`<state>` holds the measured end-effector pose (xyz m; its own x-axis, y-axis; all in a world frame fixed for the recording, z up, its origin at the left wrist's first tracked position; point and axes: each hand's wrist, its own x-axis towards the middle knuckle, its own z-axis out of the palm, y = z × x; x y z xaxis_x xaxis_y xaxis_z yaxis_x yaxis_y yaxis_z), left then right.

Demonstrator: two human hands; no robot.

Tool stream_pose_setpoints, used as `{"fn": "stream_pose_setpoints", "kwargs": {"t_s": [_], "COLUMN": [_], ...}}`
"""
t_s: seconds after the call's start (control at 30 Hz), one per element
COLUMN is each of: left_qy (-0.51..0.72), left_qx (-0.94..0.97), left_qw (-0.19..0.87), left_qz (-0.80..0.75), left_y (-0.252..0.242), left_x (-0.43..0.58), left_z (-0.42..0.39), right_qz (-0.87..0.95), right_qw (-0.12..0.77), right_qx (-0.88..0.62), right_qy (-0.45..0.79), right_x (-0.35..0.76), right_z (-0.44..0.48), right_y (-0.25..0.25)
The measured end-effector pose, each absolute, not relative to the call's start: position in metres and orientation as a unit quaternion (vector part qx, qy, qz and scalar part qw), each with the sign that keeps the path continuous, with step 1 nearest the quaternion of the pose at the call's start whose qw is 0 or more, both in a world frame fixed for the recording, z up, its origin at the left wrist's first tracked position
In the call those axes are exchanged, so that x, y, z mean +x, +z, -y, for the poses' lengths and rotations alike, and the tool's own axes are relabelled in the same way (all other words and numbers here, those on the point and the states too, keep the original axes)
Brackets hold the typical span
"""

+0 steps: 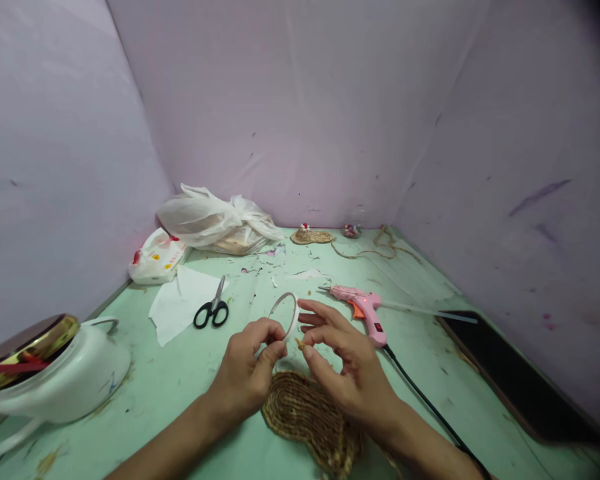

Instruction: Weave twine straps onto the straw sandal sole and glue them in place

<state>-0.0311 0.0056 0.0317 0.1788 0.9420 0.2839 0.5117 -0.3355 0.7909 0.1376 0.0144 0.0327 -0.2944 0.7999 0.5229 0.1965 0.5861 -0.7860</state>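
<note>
While the left hand [253, 367], near the centre of the frame, pinches a narrow white ring [294, 317] between thumb and forefinger at its lower edge, the right hand [353, 367] pinches a small tan scrap [300, 344] between thumb and forefinger. The ring stands tilted up from the left fingertips, its far rim just beside the tip of a right finger; whether they touch, I cannot tell. The scrap sits just right of the ring's lower part.

Below both hands, at the bottom centre, a brown woven sole-shaped mat [305, 413] lies on the pale green tabletop [165, 380], partly covered by the right hand.

Right of centre lies a pink hot glue gun [365, 310] with an orange trigger, its nozzle pointing left, a translucent glue stick [420, 309] out of its back and a black cord [420, 393] running to the lower right. The stick's end overlaps a flat dark slab [510, 380].

Left of centre, black-handled scissors [213, 310] lie partly over white paper [175, 303]. Behind them are a printed white packet [157, 260] and a knotted plastic bag [205, 220]. A white pot [75, 383] fills the lower left; at the back, twine [365, 253] trails from a smaller woven sole [313, 237].
</note>
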Motion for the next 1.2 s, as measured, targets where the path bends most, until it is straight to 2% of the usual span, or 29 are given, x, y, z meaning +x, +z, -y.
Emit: {"fn": "stream_pose_setpoints", "kwargs": {"t_s": [0.33, 0.5, 0.73, 0.93, 1.2], "left_qy": [0.392, 0.376, 0.384, 0.383, 0.382], "left_qx": [0.730, 0.739, 0.697, 0.713, 0.712], "left_qw": [0.239, 0.255, 0.230, 0.236, 0.244], "left_qz": [-0.507, -0.497, -0.561, -0.537, -0.537], "left_y": [0.027, 0.022, 0.020, 0.022, 0.026], "left_x": [-0.031, -0.027, -0.030, -0.031, -0.026], "left_z": [-0.006, -0.003, -0.009, -0.009, -0.004], "right_qz": [0.750, 0.738, 0.752, 0.743, 0.763], "right_qw": [0.469, 0.455, 0.406, 0.473, 0.488], "right_qx": [-0.310, -0.320, -0.328, -0.366, -0.332], "right_qy": [0.348, 0.381, 0.402, 0.300, 0.263], "right_x": [0.133, 0.135, 0.131, 0.137, 0.136], "right_z": [-0.011, -0.012, -0.005, -0.012, -0.013], "right_y": [0.034, 0.037, 0.036, 0.034, 0.030]}}
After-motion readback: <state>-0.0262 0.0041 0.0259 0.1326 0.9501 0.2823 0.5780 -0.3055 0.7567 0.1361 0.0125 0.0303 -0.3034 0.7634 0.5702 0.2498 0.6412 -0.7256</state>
